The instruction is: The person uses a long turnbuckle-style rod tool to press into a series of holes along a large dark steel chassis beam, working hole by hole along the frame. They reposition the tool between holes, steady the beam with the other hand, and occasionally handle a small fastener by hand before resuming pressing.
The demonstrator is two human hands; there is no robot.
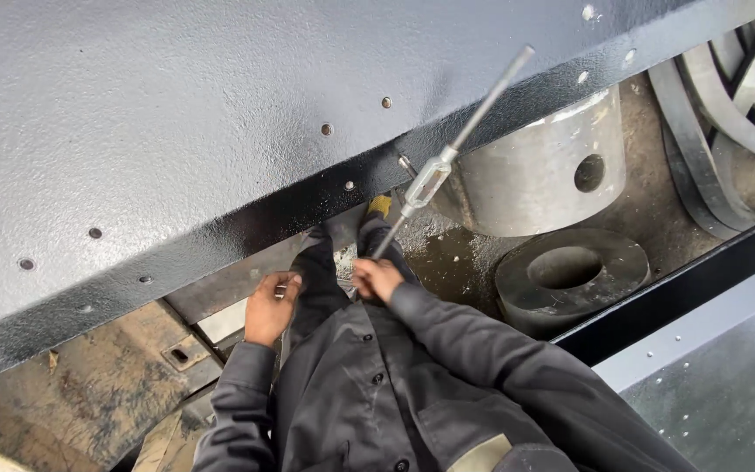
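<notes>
**Right hand on a turnbuckle rod below a black panel**

Nearest is the person's dark grey shirt, both sleeves reaching forward. The right hand (377, 278) is closed around the lower end of a long metal rod (491, 90), which slants up and to the right and carries a turnbuckle (427, 181) midway along. The left hand (270, 308) is curled with the thumb up beside a small metal piece; whether it grips anything cannot be told. Above the hands, a large black panel (176, 131) dotted with rivets fills the upper left. Farther right on the grimy floor lies a dark ring (570, 271) with an empty hole. Behind it stands a grey cylinder (539, 170) with a round side hole. Curved steel bands (727, 105) lie at far right.
</notes>
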